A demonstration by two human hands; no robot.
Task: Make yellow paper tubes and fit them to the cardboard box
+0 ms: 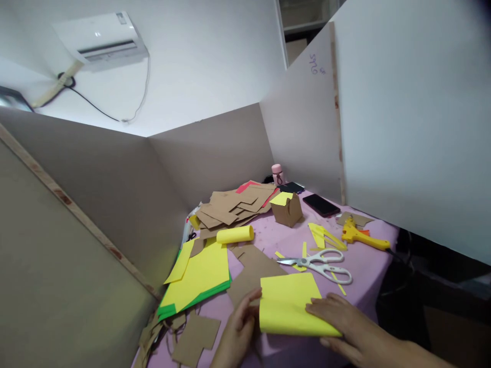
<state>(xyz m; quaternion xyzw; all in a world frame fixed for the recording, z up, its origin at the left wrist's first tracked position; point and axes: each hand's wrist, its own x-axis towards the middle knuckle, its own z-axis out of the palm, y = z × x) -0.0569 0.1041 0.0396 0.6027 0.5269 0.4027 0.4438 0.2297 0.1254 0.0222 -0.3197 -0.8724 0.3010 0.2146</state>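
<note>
A yellow sheet [289, 301] with its near side curled over lies between my hands at the front of the table. My right hand [343, 322] holds its right end, fingers on top and thumb below the near edge. At the left edge, my left hand [242, 324] has curled fingers against the sheet, the tips partly hidden behind it. White-handled scissors [318, 263] lie just beyond, blades partly apart, among yellow offcuts [326, 237]. Behind the sheet is a flat brown cardboard piece [255, 271]. A rolled yellow sheet [235, 234] rests farther back.
Yellow and green sheets [207, 266] are stacked at left, with cardboard scraps [197, 337] in front. Farther back are a cardboard pile [233, 204], a small cardboard box [287, 212], a phone [321, 205] and a pink bottle [277, 175]. A yellow glue gun [362, 235] lies right. Partitions [207, 148] surround the table.
</note>
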